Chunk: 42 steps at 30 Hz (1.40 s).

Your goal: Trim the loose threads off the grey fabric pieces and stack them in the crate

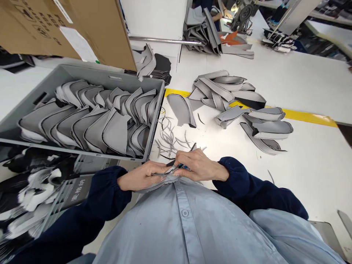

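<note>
Hands close together at chest, just above shirt front [187,220]. L hand [140,176] pinched on grey piece [165,180], which sits at the near table edge between both hands, partly hidden by fingers. R hand [196,165] closed on small cutter [182,167] w/ blue bit showing; blades mostly hidden, can't tell if parted.

Step in hand, by my read: trimming edge of the piece. Next cut calls for firm L pinch, edge turned to blades, small bites, as fingers are v. near the tip.

Just beyond: thin grey slivers [170,137] scattered on white table [302,154]. To the L, grey crate [82,72] w/ stacked pieces [90,124] in rows. Mid-table: single flat piece [181,108], then loose pile [228,93] across yellow line [308,117]. Cardboard box [82,25] behind crate. Far end: more stacks [202,31], sewing machine [243,13], another person's hand [227,14] by it.
</note>
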{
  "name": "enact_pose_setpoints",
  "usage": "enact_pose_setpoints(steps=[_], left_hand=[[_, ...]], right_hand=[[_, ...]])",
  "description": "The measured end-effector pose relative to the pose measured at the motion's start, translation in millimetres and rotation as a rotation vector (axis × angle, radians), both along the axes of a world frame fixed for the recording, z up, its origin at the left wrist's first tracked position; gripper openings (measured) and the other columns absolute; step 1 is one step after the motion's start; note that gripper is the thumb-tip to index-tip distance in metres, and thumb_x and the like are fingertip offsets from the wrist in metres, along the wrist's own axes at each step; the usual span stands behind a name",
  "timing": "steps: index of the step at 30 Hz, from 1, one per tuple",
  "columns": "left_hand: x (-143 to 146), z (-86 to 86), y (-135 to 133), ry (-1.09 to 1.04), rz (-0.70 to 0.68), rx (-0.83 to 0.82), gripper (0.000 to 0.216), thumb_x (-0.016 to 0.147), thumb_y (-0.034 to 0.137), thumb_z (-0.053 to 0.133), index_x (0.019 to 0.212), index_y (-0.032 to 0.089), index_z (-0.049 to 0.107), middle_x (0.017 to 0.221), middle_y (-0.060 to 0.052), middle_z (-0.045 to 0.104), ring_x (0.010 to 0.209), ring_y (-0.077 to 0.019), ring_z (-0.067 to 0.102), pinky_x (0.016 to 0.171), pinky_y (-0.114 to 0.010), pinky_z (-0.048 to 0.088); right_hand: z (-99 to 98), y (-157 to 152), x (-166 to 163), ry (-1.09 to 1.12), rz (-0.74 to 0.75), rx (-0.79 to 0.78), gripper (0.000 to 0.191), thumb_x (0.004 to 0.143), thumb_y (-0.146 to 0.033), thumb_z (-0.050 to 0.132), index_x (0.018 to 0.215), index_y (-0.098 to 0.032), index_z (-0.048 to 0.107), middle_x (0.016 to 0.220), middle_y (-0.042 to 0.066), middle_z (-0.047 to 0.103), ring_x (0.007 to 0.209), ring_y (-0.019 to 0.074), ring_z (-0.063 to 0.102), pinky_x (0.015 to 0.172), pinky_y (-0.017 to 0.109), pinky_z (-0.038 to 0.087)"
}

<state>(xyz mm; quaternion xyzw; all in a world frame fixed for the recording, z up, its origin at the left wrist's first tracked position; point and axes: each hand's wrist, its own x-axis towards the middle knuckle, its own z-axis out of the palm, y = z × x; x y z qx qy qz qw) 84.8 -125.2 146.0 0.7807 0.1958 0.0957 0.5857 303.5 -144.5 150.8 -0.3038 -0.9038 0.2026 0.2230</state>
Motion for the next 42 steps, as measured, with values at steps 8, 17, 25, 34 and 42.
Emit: enact_pose_setpoints(steps=[8,17,25,34,42], left_hand=[[-5,-2.0,4,0.008,0.322,-0.524,0.039,0.071,0.041,0.066,0.101,0.015,0.07,0.081,-0.005,0.069,0.083,-0.0212,0.06,0.08,-0.031,0.046],[-10,-2.9,11,0.184,0.484,0.148,0.062,0.083,0.052,0.046,0.133,0.015,0.045,0.124,-0.016,0.051,0.107,-0.0285,0.052,0.092,-0.042,0.042],[-8,-18.1,-1,0.26,0.421,0.265,0.044,0.088,0.044,0.037,0.116,0.017,0.06,0.108,-0.012,0.061,0.1,-0.0251,0.056,0.089,-0.037,0.044],[0,-1.0,-3,0.198,0.707,-0.587,0.05,0.062,0.064,0.059,0.049,0.016,0.05,0.048,0.002,0.046,0.049,-0.0123,0.041,0.046,-0.024,0.033],[-2,-13.6,-5,0.311,1.115,-0.492,0.051,0.05,0.065,0.069,0.061,0.016,0.059,0.07,-0.003,0.058,0.072,-0.0213,0.054,0.057,-0.028,0.042]], right_hand=[[-16.6,1,12,0.306,-0.188,0.137,0.041,0.088,-0.053,0.045,0.106,-0.016,0.046,0.094,0.009,0.053,0.081,0.0159,0.054,0.056,0.023,0.043],[-39.1,3,5,0.055,-0.201,0.381,0.025,0.08,-0.005,0.034,0.097,-0.012,0.052,0.075,0.005,0.056,0.058,0.0123,0.048,0.045,0.022,0.032],[-34.2,8,7,0.407,-0.2,-0.511,0.025,0.085,-0.037,0.053,0.074,-0.015,0.057,0.067,-0.001,0.056,0.061,0.0098,0.05,0.058,0.022,0.04],[-26.9,2,10,0.31,-0.35,-0.305,0.055,0.089,-0.061,0.031,0.11,-0.015,0.052,0.093,0.007,0.057,0.08,0.0152,0.054,0.071,0.029,0.045],[-11.1,-14,17,-0.103,-0.426,0.128,0.039,0.095,-0.045,0.032,0.107,-0.015,0.055,0.089,0.005,0.061,0.07,0.0135,0.057,0.051,0.023,0.038]])
